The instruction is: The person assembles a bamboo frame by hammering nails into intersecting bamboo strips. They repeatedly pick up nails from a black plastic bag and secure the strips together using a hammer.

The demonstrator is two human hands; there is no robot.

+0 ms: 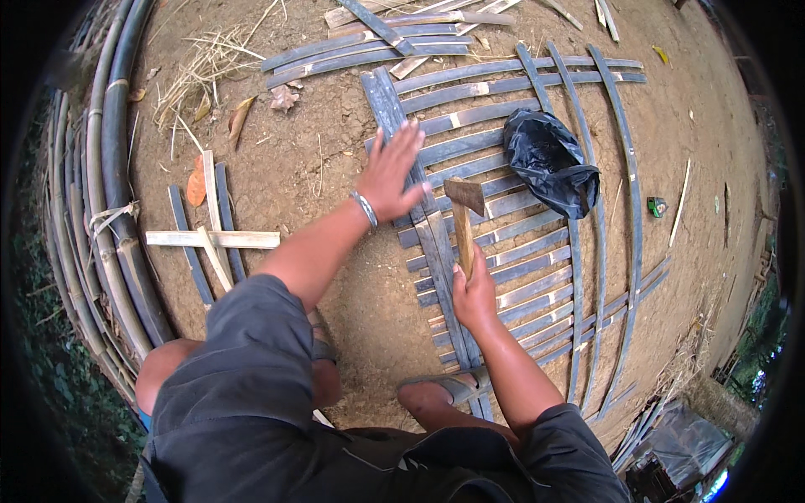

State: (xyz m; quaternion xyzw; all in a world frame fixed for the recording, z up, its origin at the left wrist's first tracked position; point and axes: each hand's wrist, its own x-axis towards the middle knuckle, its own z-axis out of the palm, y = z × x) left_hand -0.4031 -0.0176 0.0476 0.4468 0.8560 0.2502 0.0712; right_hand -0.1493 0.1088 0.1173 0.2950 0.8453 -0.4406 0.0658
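My right hand is wrapped round the wooden handle of a hatchet, its metal head pointing away from me. Fingers spread, my left hand is over a wide dark bamboo strip; whether it presses on it I cannot tell. That strip runs along the left ends of a bamboo lattice lying on the ground, made of several slats crossed by long strips at the right. A black plastic bag rests open-mouthed on the slats. My sandalled right foot is by the wide strip's near end.
Long bamboo poles line the left side. Short split pieces lie crossed nearby on the dirt. Loose slats are piled at the far side, beside dry straw. A green tape measure sits right of the lattice.
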